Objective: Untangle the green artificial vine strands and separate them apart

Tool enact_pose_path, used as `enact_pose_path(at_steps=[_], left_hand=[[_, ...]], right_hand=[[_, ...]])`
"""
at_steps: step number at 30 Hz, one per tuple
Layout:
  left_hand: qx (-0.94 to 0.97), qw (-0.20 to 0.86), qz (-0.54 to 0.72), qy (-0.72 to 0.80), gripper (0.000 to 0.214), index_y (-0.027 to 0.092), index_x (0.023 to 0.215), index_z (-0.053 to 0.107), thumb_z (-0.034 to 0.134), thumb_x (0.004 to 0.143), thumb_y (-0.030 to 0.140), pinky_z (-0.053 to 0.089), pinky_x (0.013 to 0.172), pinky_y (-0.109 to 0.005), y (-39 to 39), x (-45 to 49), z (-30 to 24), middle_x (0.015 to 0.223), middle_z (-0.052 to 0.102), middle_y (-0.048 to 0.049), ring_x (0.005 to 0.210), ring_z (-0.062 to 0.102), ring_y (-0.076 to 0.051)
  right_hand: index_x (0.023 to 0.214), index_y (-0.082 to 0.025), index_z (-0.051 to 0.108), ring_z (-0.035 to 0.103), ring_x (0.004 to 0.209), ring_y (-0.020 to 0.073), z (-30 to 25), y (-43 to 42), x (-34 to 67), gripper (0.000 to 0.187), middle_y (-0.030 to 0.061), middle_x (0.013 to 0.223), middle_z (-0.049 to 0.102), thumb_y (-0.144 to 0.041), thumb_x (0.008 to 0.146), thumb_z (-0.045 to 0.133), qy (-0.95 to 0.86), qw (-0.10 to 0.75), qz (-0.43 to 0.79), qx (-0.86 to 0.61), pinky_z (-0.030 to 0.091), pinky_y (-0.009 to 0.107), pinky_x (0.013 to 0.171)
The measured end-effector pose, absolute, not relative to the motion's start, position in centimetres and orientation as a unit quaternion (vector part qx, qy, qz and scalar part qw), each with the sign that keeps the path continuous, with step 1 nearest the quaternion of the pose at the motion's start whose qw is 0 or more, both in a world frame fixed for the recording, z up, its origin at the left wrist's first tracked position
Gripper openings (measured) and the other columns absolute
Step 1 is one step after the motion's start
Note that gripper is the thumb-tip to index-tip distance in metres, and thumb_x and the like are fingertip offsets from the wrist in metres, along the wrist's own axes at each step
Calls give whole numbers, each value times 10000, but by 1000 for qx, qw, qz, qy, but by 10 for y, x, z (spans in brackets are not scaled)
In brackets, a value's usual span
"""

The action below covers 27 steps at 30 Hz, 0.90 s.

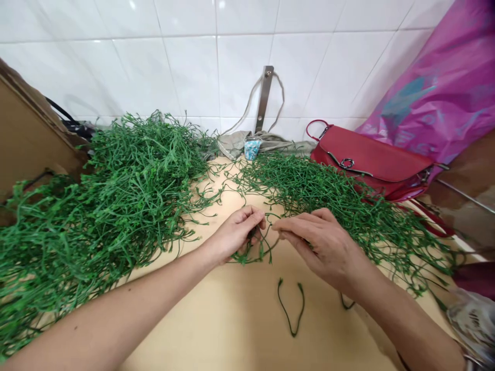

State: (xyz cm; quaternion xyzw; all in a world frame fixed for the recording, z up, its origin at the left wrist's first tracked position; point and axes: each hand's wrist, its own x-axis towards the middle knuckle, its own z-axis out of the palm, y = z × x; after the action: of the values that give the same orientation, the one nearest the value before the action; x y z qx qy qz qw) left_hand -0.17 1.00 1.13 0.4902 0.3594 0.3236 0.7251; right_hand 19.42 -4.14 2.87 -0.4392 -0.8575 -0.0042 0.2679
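Note:
My left hand (236, 232) is closed in a pinch on a thin green plastic stem (263, 246) over the tan table (232, 319). My right hand (320, 242) pinches the same stem from the right, fingertips nearly touching the left ones. The stem curls down below both hands. A big pile of green stems (96, 206) lies left of my left hand. A flatter spread of stems (328, 196) lies behind and right of my right hand. One loose V-shaped stem (291, 306) rests on the table in front of the hands.
A red handbag (367, 159) lies at the back right, partly under the stems. A pink plastic bag (444, 87) hangs at the far right. A small blue-patterned cup (252, 148) and grey cloth sit by the tiled wall. A cardboard box (27, 139) stands left.

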Motion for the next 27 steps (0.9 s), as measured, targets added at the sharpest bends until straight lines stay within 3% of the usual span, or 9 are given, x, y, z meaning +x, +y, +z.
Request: enact_pose_path(at_steps=[4, 9, 15, 22, 27], left_hand=[[514, 707, 298, 384, 294, 172, 842, 571, 658, 867, 452, 338, 486, -189, 7, 0, 17, 678, 535, 45, 518, 440, -48], [538, 696, 306, 365, 432, 164, 840, 536, 880, 640, 331, 366, 553, -203, 8, 4, 12, 756, 580, 45, 624, 497, -60], [519, 702, 318, 369, 349, 152, 860, 564, 829, 713, 324, 377, 615, -215, 8, 4, 8, 768, 609, 39, 645, 507, -57], [537, 706, 306, 346, 334, 140, 813, 589, 831, 700, 340, 415, 632, -221, 8, 4, 9, 772, 598, 36, 655, 513, -62], [531, 707, 312, 348, 344, 155, 853, 564, 822, 707, 328, 450, 645, -231, 10, 5, 5, 843, 613, 24, 665, 548, -66]], right_hand=[[1124, -241, 638, 707, 812, 210, 32, -41, 195, 202, 46, 973, 786, -205, 989, 492, -819, 285, -23, -498, 417, 354, 750], [1064, -243, 650, 717, 778, 186, 30, -41, 191, 172, 9, 909, 789, -188, 976, 512, -809, 298, 22, -506, 449, 320, 726], [1020, -249, 679, 708, 700, 159, 31, -40, 191, 177, -23, 855, 788, -170, 954, 536, -794, 300, 41, -527, 446, 303, 686], [1003, -231, 714, 721, 788, 190, 23, -37, 190, 179, 30, 940, 791, -219, 925, 554, -773, 311, 90, -545, 517, 315, 727], [897, -225, 708, 675, 688, 167, 20, -36, 187, 208, 10, 804, 759, -260, 944, 509, -750, 298, 184, -562, 488, 276, 613]])
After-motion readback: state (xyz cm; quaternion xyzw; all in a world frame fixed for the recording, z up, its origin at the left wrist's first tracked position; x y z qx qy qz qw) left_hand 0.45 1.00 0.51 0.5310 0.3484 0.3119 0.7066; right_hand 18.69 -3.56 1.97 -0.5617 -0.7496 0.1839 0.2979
